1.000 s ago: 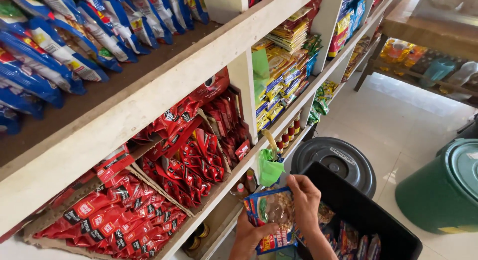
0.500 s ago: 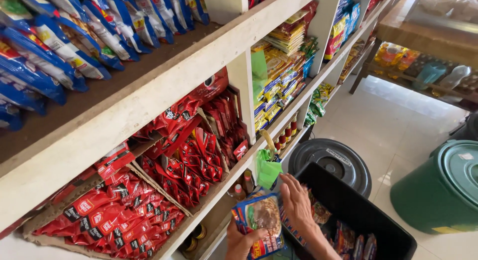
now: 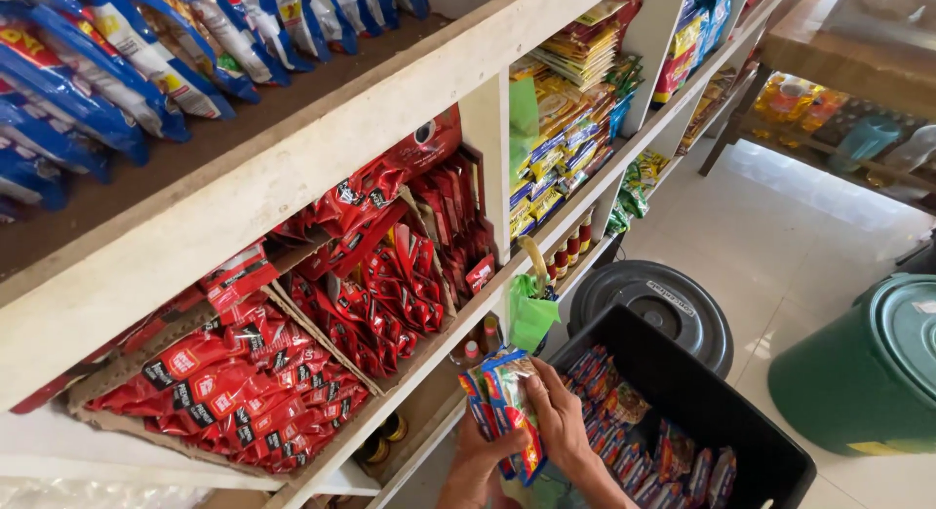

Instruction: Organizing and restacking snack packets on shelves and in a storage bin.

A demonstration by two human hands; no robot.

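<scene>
Your left hand (image 3: pixel 485 452) and right hand (image 3: pixel 558 418) pinch a stack of snack packets (image 3: pixel 504 407) between them, just above the black bin (image 3: pixel 741 421); loosen that squeeze and the slippery packets could fan out and drop.

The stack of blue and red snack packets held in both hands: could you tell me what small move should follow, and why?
Probably lift the stack of blue and red snack packets towards the cream wooden shelf: the left hand and right hand grip it upright, above the black plastic bin, close to the shelf edge.
</scene>
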